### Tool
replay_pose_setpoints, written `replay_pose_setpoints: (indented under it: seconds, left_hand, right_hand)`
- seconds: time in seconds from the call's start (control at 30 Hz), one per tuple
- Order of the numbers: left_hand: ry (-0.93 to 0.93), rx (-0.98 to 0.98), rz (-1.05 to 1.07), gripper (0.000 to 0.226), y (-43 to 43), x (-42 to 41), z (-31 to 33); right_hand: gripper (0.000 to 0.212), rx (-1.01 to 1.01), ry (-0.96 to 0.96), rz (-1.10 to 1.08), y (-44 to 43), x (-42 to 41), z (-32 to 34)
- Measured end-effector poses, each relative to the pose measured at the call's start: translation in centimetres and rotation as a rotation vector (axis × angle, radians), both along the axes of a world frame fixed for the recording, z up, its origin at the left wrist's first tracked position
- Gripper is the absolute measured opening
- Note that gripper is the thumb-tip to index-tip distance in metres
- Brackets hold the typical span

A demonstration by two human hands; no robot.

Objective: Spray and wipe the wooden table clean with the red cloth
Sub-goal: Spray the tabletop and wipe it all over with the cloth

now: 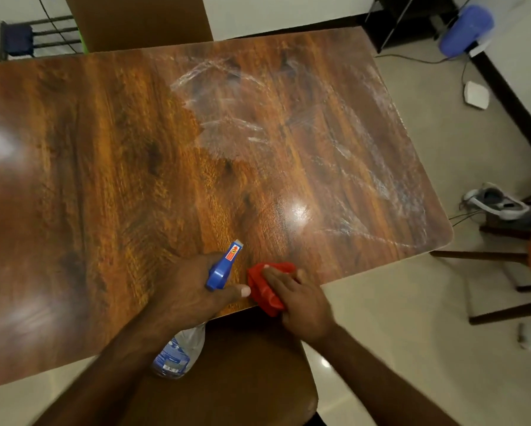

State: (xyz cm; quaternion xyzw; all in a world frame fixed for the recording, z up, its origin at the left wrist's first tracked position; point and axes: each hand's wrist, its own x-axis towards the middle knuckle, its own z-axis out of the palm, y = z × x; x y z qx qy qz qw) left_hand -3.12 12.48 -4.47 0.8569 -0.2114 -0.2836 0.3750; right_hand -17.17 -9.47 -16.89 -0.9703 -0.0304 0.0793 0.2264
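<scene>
Glossy brown wood grain, dark-knotted and streaked, covers the wooden table (110, 167), a broad slab with rounded corners that throws back pale glare spots. Across its far and right portions we see whitish, half-dried smears (335, 142) looping in arcs and thin lines, and a cloudier wet patch nearer the middle.

At the near edge we find our left hand (193, 290) wrapped around the neck of a spray bottle (178, 353). Its hard blue plastic trigger head (219, 273) sticks out above the knuckles with the nozzle aimed across the table, a small red label on top. The clear bottle body with its blue label hangs below the table edge, over the seat of a brown chair (242, 379).

Just to the right, the red cloth (265, 289) lies bunched and crumpled on the table's near edge, soft and folded, part of it drooping over the rim. Our right hand (301, 299) presses flat on it, fingers spread forward over the fabric. The left thumb tip sits right next to the cloth's left side.

Beyond the table are a pale tiled floor (411, 318) and a shoe (494, 204).
</scene>
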Motion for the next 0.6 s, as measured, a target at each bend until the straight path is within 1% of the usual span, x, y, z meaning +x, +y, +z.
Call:
replay_pose_setpoints:
  seconds: [0.03,0.07,0.17,0.2,0.27,0.33,0.4,0.43,0.47,0.5,0.53,0.6]
  left_hand:
    - [-0.005,-0.003,-0.011,0.052,-0.1,0.0,-0.1]
    - [-0.011,-0.003,-0.024,0.051,-0.1,-0.1,-0.2]
    - [-0.031,0.021,-0.048,0.042,-0.5,-0.5,-0.3]
    - [-0.035,0.023,-0.06,0.039,-0.7,-0.7,-0.4]
    - [-0.027,0.013,-0.087,0.037,-1.0,-1.0,-0.5]
    - [-0.014,-0.008,-0.116,0.038,-1.6,-1.3,-0.4]
    - [0.015,-0.032,-0.127,0.039,-2.4,-1.6,-0.3]
    - [0.026,-0.033,-0.137,0.039,-2.8,-1.7,-0.3]
    - [0.03,-0.03,-0.151,0.04,-3.3,-1.9,-0.2]
    - [0.033,-0.023,-0.165,0.041,-3.7,-2.1,-0.2]
    - [0.036,-0.014,-0.174,0.043,-4.2,-2.4,-0.1]
    - [0.04,0.011,-0.172,0.045,-5.3,-2.8,0.0]
  right_hand:
    - [0.096,-0.008,-0.011,-0.026,-1.6,0.5,-0.3]
    - [0.091,-0.017,-0.015,-0.106,-3.4,1.6,-0.3]
    - [0.079,-0.056,0.012,-0.445,-8.3,5.7,0.4]
    - [0.078,-0.057,0.011,-0.528,-8.8,6.6,0.7]
    - [0.079,-0.052,0.023,-0.607,-7.4,6.8,1.3]
    - [0.083,0.01,0.035,-0.567,-4.2,4.3,1.4]
    - [0.087,0.064,0.055,-0.377,-0.9,0.3,1.1]
    - [0.09,0.053,0.062,-0.262,-0.1,-1.6,0.8]
    - [0.09,0.023,0.062,-0.162,-0.6,-3.1,0.4]
    - [0.086,-0.003,0.048,-0.117,-2.0,-3.9,0.2]
    - [0.08,-0.02,0.024,-0.151,-3.9,-4.3,0.1]
    - [0.078,-0.045,-0.008,-0.326,-8.2,-4.2,0.0]
